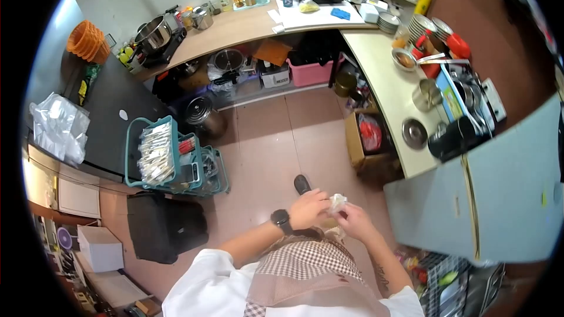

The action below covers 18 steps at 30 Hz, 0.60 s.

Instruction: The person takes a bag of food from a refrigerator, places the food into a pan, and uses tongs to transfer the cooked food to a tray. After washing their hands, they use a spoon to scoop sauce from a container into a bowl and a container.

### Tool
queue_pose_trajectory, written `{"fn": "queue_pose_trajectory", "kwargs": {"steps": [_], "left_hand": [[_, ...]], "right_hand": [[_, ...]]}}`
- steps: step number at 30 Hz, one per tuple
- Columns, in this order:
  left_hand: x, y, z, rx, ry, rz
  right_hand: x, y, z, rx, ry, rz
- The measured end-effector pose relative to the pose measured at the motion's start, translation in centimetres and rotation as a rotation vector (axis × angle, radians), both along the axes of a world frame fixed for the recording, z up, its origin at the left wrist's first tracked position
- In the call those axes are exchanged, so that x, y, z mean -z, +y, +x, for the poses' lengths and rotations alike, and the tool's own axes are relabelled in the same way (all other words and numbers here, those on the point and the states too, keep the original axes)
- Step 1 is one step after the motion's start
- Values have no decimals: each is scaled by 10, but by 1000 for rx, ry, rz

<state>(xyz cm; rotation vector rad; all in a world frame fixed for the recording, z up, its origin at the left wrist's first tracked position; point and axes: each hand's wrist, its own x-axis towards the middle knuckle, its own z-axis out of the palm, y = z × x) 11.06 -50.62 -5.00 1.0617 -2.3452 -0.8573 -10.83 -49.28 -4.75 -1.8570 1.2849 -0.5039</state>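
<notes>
In front of my apron (305, 258), both hands meet around a crumpled white wad (338, 202), which looks like tissue or thin plastic. My left hand (310, 208), with a black watch (281, 221) on its wrist, has its fingers bent against the wad's left side. From the right, my right hand (356, 221) pinches the wad between bent fingers. A little pale material shows below the hands, too small to name. One dark shoe (302, 184) is visible on the floor beyond them.
A teal trolley (176, 185) with wrapped packets and a black bin (167, 223) stand left. A counter with pots (154, 30) runs along the back. The right counter (376, 61) holds dishes and a metal lid (414, 133). A pale fridge (499, 194) stands near right.
</notes>
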Motion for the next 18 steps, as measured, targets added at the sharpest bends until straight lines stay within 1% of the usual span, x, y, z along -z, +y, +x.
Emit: {"fn": "queue_pose_trajectory", "kwargs": {"steps": [1, 2, 4, 5, 6, 7, 9, 11, 12, 13, 15, 17, 18], "left_hand": [[10, -25, 8, -65, 76, -4], [16, -49, 21, -122, 68, 51], [24, -96, 44, -262, 54, 138], [30, -121, 56, -374, 82, 140], [39, -147, 70, -447, 134, 112], [38, -174, 82, -522, 186, 88], [29, -224, 107, -626, 118, 100], [16, -272, 131, -713, 20, 80], [5, -289, 140, -774, -36, 134], [2, -304, 150, -818, -42, 130], [18, -325, 169, -929, -39, 120], [33, -340, 182, -1075, -30, 146], [47, -343, 187, -1156, -40, 107]], "right_hand": [[3, -36, 4, -46, -22, 1], [5, -71, 10, 20, -77, 63], [11, -144, 21, 90, -112, 105], [15, -186, 29, 127, -133, 118], [28, -225, 33, 156, -111, 95], [34, -266, 38, 151, -151, 97], [32, -351, 47, 70, -89, -27], [14, -439, 62, 67, -57, 45], [17, -489, 69, 58, -65, 30], [28, -541, 77, 49, -73, 16], [47, -650, 101, 111, -60, -119], [57, -760, 132, 132, -56, -170], [63, -814, 151, 151, 1, -222]]}}
